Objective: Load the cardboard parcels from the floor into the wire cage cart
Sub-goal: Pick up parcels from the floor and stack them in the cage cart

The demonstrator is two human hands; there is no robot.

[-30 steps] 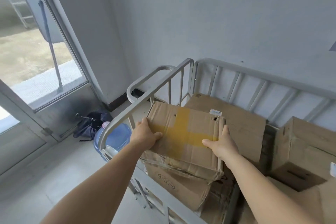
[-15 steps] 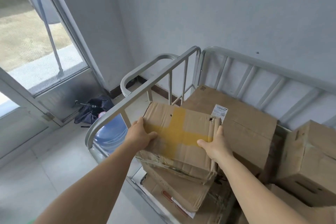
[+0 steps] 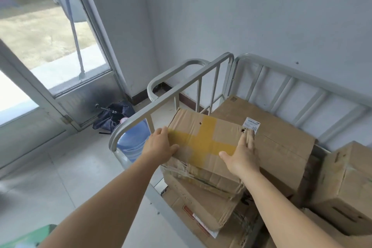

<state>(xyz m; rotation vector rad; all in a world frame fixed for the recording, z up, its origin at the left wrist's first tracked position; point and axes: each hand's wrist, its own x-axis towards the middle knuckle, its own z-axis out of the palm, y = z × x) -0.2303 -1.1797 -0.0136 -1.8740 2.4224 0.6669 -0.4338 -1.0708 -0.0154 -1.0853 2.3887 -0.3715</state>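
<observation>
A worn cardboard parcel [image 3: 203, 143] with a yellow tape cross lies tilted on another parcel [image 3: 197, 205] inside the grey wire cage cart [image 3: 171, 99]. My left hand [image 3: 161, 145] grips its left edge, thumb on top. My right hand [image 3: 241, 157] lies on its right edge with the fingers stretched out along the side. A large flat parcel [image 3: 277, 133] with a white label lies behind it, against the cart's back rail. Another parcel [image 3: 346, 183] stands at the right.
A blue water jug [image 3: 133, 139] stands on the floor just outside the cart's left rail. A dark folded umbrella [image 3: 113, 116] lies by the glass door [image 3: 60, 46]. The white wall runs close behind the cart. A green object [image 3: 28, 236] shows at the bottom left.
The taped parcel has gone down onto the parcel below and sits lower in the cart. My right hand's fingers have straightened along its edge. The view has tipped downward.
</observation>
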